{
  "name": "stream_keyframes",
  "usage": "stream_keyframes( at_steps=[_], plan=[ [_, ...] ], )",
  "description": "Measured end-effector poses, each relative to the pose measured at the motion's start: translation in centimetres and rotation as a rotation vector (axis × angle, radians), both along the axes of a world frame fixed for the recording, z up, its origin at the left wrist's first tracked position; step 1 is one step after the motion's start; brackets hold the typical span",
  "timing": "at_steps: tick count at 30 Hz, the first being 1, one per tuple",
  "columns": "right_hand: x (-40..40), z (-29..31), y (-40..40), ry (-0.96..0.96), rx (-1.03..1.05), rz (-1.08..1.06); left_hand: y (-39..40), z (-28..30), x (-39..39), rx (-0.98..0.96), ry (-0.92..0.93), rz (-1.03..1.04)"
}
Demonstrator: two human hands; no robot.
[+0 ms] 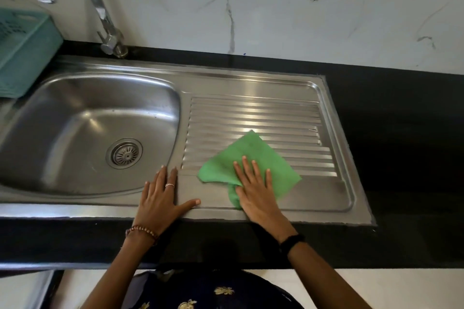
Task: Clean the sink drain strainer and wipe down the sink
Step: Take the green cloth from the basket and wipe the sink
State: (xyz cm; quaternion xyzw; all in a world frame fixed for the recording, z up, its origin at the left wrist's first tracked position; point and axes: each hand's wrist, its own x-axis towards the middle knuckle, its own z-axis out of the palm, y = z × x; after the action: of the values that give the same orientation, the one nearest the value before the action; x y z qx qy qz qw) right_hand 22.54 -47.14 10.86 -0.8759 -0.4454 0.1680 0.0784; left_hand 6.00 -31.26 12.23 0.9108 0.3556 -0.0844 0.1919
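A steel sink [75,118] with a round drain strainer [124,153] in its basin sits on the left. To its right is the ribbed drainboard [263,113]. A green cloth [251,155] lies spread on the drainboard's near part. My right hand [256,190] presses flat on the cloth, fingers apart, with a fold of cloth bunched under the thumb. My left hand [160,198] rests flat on the steel rim between basin and drainboard, fingers spread, holding nothing.
A curved chrome tap [98,7] rises behind the basin. A teal plastic basket [22,50] stands at the far left. Black countertop [401,145] surrounds the sink, with a white marble wall [276,2] behind.
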Motion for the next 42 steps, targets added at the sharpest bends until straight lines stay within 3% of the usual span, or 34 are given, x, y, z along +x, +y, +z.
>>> stream_keyframes(
  at_steps=[8, 14, 19, 28, 35, 42],
  plan=[
    [-3.4, -0.1, 9.0, -0.003, 0.038, 0.273, 0.5, 0.5, -1.8, -0.019, -0.004, 0.127],
    [-4.0, -0.5, 8.8, -0.03, 0.021, 0.492, 0.9, 0.0, -3.0, -0.051, 0.012, 0.157],
    [-4.3, 0.0, 6.7, 0.045, 0.037, 0.542, 0.7, 0.1, -2.2, -0.097, 0.039, 0.106],
    [0.5, 0.2, -2.7, -0.004, 0.018, 0.348, -3.7, -0.9, 1.9, -0.065, -0.011, -0.082],
    [6.8, 1.1, -11.6, -0.048, -0.092, 0.005, -3.3, -1.3, 2.4, -0.146, 0.092, -0.075],
    [8.2, 1.4, -15.1, -0.086, -0.112, -0.184, -3.4, -1.4, 2.3, -0.121, 0.086, -0.063]
  ],
)
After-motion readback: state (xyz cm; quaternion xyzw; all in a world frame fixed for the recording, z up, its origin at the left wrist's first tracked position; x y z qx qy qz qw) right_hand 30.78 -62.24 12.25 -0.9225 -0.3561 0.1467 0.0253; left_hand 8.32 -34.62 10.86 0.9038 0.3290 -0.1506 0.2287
